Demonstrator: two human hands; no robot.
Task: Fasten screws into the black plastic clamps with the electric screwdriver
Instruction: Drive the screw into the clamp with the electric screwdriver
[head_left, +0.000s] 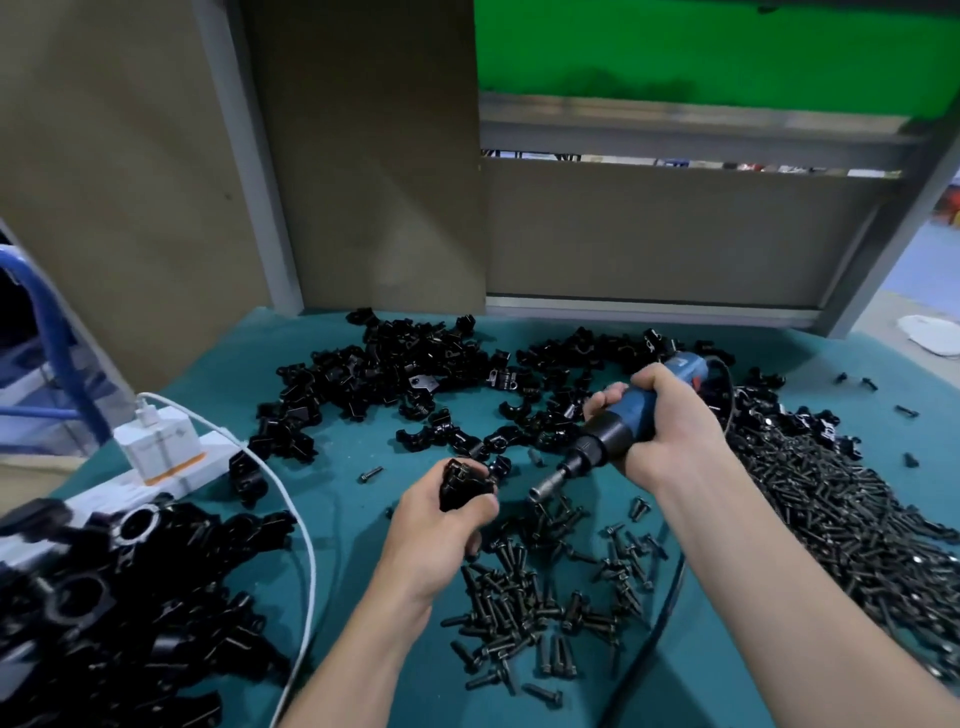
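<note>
Glossy black clamp, blue cylindrical screwdriver

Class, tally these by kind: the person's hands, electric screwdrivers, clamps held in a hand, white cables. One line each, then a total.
Hands: 2, left hand and right hand
Electric screwdriver: 1
Held clamp: 1
White cable: 1
Total: 5

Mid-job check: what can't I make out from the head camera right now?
Clamp in the left hand: head view, fingers cover it; any screw in it is hidden.
Screwdriver tip, right hand: head view, too small to show a screw loaded.
Clamp pile, lower left: head view, blurred and cut by the edge.
</note>
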